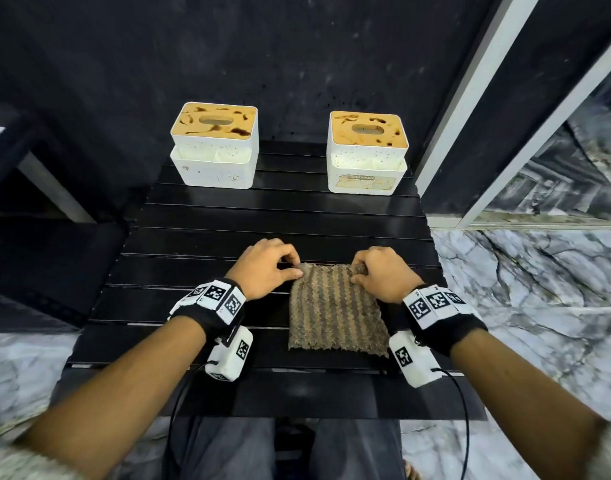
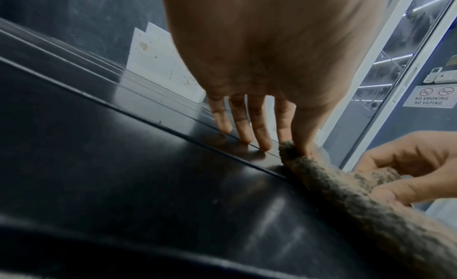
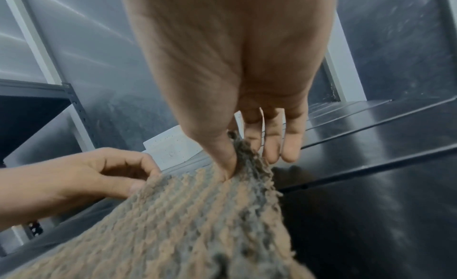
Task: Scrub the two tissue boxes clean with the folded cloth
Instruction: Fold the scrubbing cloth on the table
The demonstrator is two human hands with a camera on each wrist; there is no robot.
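On the table: black slatted table carries everything; marble floor lies to the right.
Boxes: left tissue box and right tissue box stand upright at the far edge, well apart, with stained tan lids.
Cloth: brown ribbed cloth lies flat near the person, ribs running away from them.
Hands: left hand and right hand each pinch a far corner.

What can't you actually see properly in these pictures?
- The right tissue box: its label print is too small in the head view.
- The left tissue box: mostly behind the left hand in the left wrist view.
- The cloth: its underside is hidden against the table.
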